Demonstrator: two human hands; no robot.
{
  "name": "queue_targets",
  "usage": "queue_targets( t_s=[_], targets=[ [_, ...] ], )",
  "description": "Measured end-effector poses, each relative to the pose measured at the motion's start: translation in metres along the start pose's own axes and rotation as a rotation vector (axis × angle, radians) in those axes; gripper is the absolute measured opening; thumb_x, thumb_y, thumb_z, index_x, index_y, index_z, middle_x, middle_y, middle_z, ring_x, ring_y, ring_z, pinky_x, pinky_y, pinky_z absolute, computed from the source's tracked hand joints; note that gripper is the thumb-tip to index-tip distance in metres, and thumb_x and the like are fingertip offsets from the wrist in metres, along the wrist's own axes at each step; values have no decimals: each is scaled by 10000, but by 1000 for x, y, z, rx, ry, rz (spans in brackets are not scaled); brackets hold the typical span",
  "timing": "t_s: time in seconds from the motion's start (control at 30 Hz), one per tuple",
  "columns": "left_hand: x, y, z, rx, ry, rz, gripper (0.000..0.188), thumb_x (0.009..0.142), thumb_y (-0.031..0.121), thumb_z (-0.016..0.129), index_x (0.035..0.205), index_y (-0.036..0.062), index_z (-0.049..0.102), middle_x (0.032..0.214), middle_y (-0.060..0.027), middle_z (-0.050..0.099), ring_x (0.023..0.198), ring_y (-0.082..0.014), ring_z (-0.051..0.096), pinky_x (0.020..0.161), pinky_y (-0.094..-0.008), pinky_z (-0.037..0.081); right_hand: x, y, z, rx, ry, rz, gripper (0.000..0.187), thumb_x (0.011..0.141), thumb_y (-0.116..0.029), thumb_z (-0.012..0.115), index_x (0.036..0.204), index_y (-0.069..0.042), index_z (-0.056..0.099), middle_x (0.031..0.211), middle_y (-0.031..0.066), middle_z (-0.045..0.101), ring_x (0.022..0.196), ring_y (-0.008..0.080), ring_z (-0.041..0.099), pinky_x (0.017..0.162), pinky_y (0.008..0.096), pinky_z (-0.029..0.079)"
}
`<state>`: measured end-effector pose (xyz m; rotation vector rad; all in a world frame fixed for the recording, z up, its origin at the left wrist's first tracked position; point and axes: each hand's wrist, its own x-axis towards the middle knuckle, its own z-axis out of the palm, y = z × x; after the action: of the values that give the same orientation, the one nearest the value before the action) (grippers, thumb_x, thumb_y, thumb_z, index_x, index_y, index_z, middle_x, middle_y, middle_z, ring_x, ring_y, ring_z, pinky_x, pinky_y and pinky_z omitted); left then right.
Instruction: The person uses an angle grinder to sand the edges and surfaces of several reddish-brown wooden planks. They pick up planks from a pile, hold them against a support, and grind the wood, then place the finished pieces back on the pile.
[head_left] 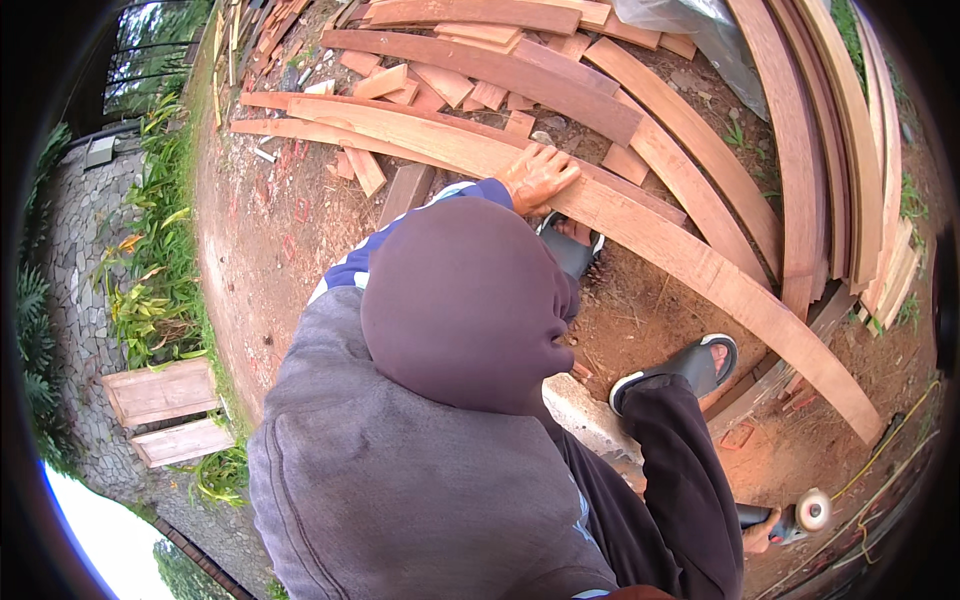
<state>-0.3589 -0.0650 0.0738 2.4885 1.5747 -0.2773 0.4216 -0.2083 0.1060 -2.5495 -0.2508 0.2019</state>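
A long reddish-brown wooden plank (720, 275) runs across the view from upper left to lower right, bent by the lens. My left hand (540, 178) is closed over the plank's edge, its fingers wrapped across the top. At the lower right, my right hand (762, 532) grips an angle grinder (812, 510) by its dark body, low near the ground. The grinder's round disc faces up, apart from the plank. My legs hide part of the grinder's rear, and my right fingers show only in part.
Several planks (490, 65) and short offcuts (440, 85) lie beyond my left hand. More long boards (800, 150) are stacked at the upper right. My sandalled foot (690, 370) rests beside the plank. A yellow cord (893, 435) trails at the right. Plants (150, 260) border a stone-paved strip.
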Motion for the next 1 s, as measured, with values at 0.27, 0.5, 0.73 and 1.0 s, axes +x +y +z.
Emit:
queue_targets(
  t_s=[0.27,0.5,0.73,1.0],
  targets=[
    [126,98,-21,-190,100,275,852,580,213,851,1302,43,432,1137,-144,514,1091,-315,516,897,-418,421,-13,-19,7,133,29,-132,518,651,-270,859,929,120,661,846,114,651,664,193,602,614,353,523],
    [100,62,-12,-257,145,251,751,760,187,753,1405,57,391,1353,-207,462,1230,-376,469,1022,-446,407,-29,-24,0,297,31,-107,532,652,-295,858,896,128,648,809,106,638,633,180,589,577,349,514],
    [74,3,-113,-36,-355,513,470,783,204,707,1183,29,532,1104,-151,594,1093,-332,548,923,-431,464,-44,-22,9,313,-31,-48,498,657,-263,857,956,77,648,824,93,647,642,167,609,573,339,523],
    [169,53,-64,44,-289,398,851,754,512,731,1345,-16,422,1287,-240,530,1207,-394,493,1013,-488,406,-70,-50,39,487,-74,-201,444,698,-155,809,1057,38,634,932,67,665,754,158,613,694,315,500]
  ],
)
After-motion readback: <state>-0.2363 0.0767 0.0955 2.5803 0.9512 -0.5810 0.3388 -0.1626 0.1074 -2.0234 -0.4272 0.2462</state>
